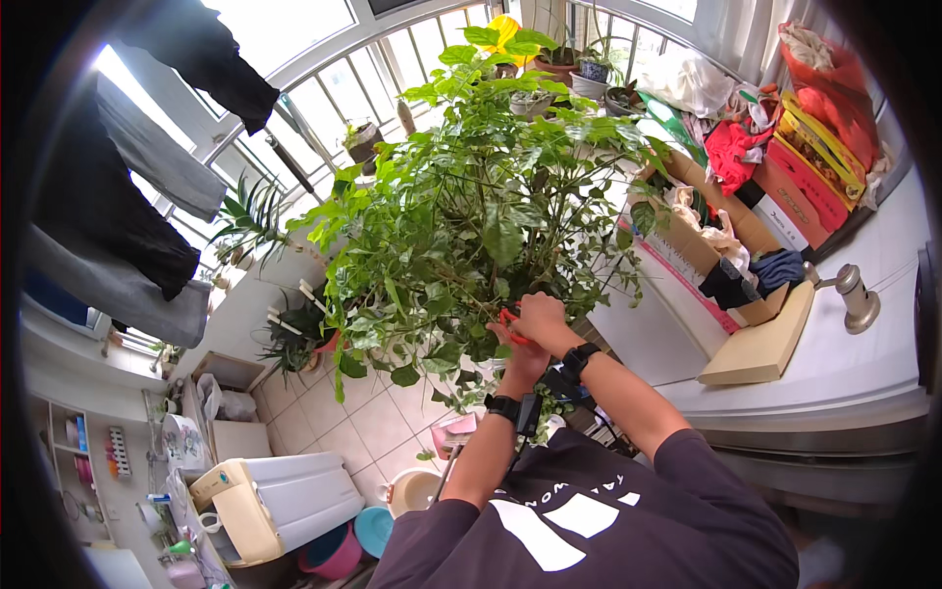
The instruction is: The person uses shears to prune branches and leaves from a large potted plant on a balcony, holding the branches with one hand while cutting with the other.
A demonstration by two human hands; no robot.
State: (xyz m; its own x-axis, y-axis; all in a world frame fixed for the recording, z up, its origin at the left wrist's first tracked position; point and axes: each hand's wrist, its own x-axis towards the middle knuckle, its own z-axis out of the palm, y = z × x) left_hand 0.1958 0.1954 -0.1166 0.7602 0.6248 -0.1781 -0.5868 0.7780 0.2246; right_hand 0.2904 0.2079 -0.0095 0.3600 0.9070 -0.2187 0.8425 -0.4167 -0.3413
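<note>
A large, bushy leafy plant [471,213] stands before me, its thin stems crowded together low in the middle. My right hand [541,320] is closed on the red handles of a cutting tool, likely scissors [508,316], at the lower edge of the foliage. Just below and left of it, my left hand [521,357] reaches in among the leaves, close to the red handles. Its fingers are partly covered by leaves and the other hand, so what it holds is unclear. The blades are hidden too.
An open cardboard box [681,247] with cloths lies on the white surface at right. Potted plants [559,62] line the railed window. Dark clothes [110,191] hang at left. A washing machine [302,501], a pink basin [335,556] and a cream bucket [412,492] stand lower left.
</note>
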